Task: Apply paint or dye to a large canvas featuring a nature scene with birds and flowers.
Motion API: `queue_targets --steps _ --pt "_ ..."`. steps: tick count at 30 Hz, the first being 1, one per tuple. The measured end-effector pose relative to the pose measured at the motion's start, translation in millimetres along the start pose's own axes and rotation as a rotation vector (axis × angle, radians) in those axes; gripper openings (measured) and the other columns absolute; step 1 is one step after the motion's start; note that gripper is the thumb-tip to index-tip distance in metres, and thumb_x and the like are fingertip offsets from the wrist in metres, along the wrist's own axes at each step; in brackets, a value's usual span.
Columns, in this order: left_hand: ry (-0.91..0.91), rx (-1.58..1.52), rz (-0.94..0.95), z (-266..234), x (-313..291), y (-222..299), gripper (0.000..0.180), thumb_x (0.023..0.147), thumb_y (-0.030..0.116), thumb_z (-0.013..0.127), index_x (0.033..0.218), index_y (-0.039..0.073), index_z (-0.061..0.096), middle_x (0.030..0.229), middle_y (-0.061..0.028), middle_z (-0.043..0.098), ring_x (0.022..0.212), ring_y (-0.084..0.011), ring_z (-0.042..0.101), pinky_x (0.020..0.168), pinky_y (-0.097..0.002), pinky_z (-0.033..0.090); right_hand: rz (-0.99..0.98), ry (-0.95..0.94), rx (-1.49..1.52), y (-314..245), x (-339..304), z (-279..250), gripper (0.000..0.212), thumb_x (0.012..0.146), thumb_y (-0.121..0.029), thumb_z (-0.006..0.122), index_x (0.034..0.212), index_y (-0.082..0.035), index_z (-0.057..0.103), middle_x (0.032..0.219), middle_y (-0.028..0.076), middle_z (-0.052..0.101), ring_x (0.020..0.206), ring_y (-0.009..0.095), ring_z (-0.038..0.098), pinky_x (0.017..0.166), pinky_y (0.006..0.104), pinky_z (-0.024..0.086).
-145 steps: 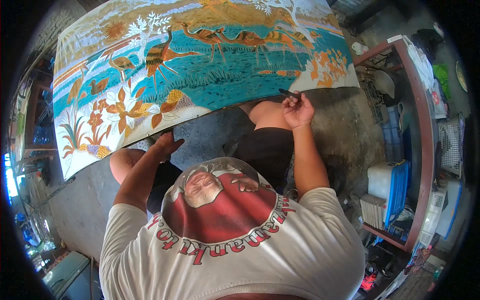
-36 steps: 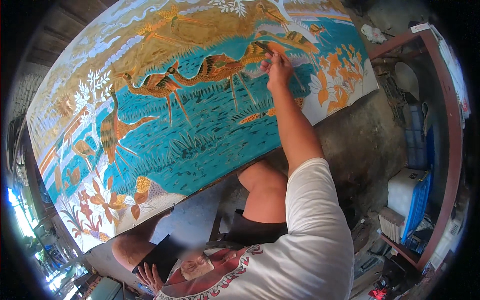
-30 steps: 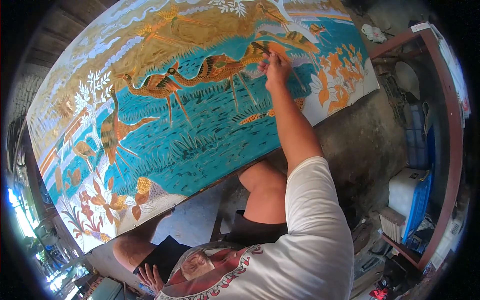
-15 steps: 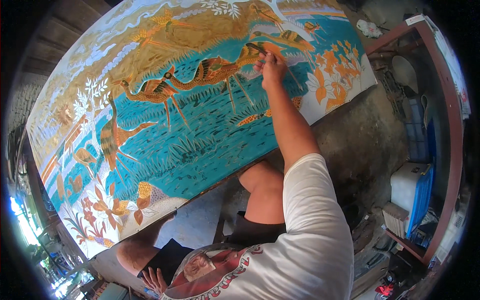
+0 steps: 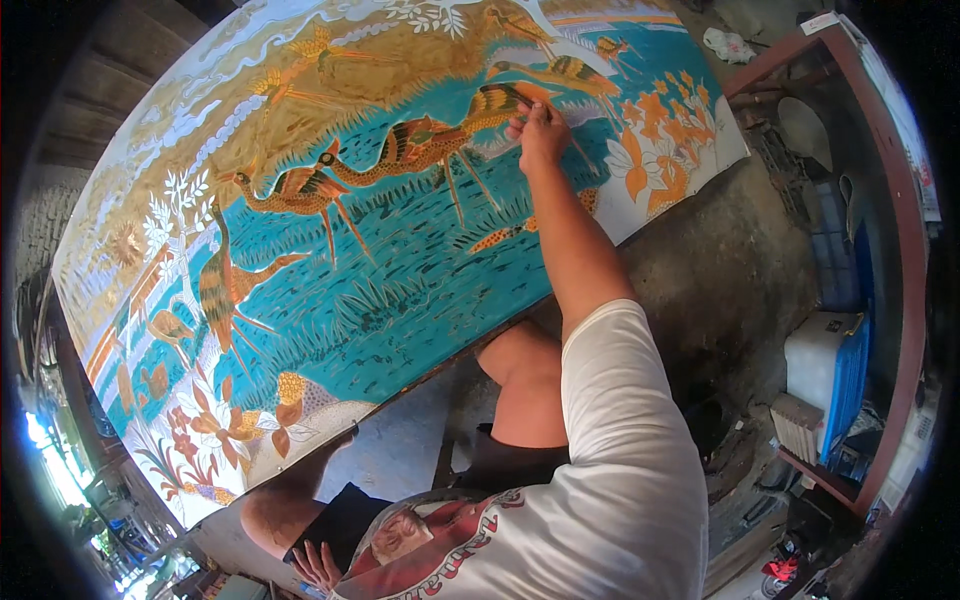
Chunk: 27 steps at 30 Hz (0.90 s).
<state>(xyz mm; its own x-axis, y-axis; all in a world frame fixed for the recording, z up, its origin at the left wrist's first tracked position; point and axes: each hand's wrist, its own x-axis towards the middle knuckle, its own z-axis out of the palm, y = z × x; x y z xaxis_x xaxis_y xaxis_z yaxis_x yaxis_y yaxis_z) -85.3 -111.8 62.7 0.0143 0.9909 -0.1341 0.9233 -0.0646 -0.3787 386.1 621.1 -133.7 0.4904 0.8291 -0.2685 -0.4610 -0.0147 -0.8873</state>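
A large painted panel (image 5: 390, 290) slopes before me, with orange and brown cranes standing in teal water. My right hand (image 5: 540, 138) is over its upper right part, fingers pinched round a thin dark brush-like tool (image 5: 521, 97). This tool points up and left across the body of a crane (image 5: 493, 108); whether its tip touches the surface I cannot tell. Lower down, my left hand (image 5: 318, 566) lies with fingers spread on the dark shorts over my left thigh, holding nothing.
At right, a reddish-brown frame (image 5: 905, 200) surrounds a white and blue container (image 5: 825, 370) and other clutter. A crumpled white plastic bag (image 5: 728, 45) lies beyond the panel's upper right corner. My knees are below the panel's near edge.
The view has shifted slightly, so the panel sits a little further left. My right hand stays at the same crane, its tool turned slightly. The left hand rests as before.
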Motion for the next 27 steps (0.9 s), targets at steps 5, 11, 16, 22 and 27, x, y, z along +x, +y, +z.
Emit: queue_targets --steps 5,11,16,22,27 --pt "0.002 -0.005 0.003 2.8 2.2 -1.1 0.034 0.100 0.020 0.049 0.132 0.010 0.055 0.143 -0.0170 0.050 0.135 -0.0437 0.043 0.108 -0.0643 0.033 -0.027 0.025 -0.006 -3.1 3.8 -3.2 0.033 0.102 -0.019 0.050 0.126 0.004 0.054 0.108 0.018 0.070 0.068 0.022 0.069 0.053 0.0321 0.058" --pt "-0.003 -0.005 0.007 5.2 4.8 -1.5 0.034 0.100 0.021 0.048 0.132 0.010 0.055 0.143 -0.0170 0.050 0.135 -0.0438 0.043 0.108 -0.0644 0.032 -0.017 0.081 -0.029 -3.8 10.1 -6.2 0.031 0.103 -0.020 0.049 0.124 0.002 0.055 0.107 0.018 0.070 0.070 0.024 0.070 0.052 0.0323 0.058" --pt "-0.002 -0.007 0.008 6.8 5.9 -2.1 0.035 0.100 0.021 0.048 0.132 0.010 0.055 0.143 -0.0171 0.050 0.135 -0.0438 0.042 0.109 -0.0644 0.032 -0.008 0.117 -0.027 -5.4 13.0 -8.4 0.034 0.103 -0.020 0.049 0.126 0.005 0.054 0.111 0.018 0.068 0.068 0.023 0.068 0.054 0.0339 0.056" --pt "-0.002 -0.006 0.013 7.6 7.3 -4.0 0.035 0.100 0.021 0.048 0.133 0.010 0.055 0.144 -0.0171 0.050 0.136 -0.0438 0.042 0.109 -0.0644 0.032 -0.024 0.144 0.023 -6.5 16.4 -13.3 0.034 0.102 -0.018 0.050 0.122 0.008 0.054 0.106 0.020 0.068 0.064 0.023 0.067 0.050 0.0338 0.054" --pt "-0.004 -0.011 0.013 8.3 8.5 -4.5 0.035 0.100 0.022 0.047 0.133 0.010 0.055 0.144 -0.0171 0.049 0.136 -0.0439 0.042 0.109 -0.0645 0.031 -0.010 0.143 0.108 -4.1 24.2 -23.3 0.032 0.102 -0.017 0.049 0.121 0.008 0.054 0.103 0.022 0.068 0.066 0.025 0.068 0.052 0.0344 0.056"
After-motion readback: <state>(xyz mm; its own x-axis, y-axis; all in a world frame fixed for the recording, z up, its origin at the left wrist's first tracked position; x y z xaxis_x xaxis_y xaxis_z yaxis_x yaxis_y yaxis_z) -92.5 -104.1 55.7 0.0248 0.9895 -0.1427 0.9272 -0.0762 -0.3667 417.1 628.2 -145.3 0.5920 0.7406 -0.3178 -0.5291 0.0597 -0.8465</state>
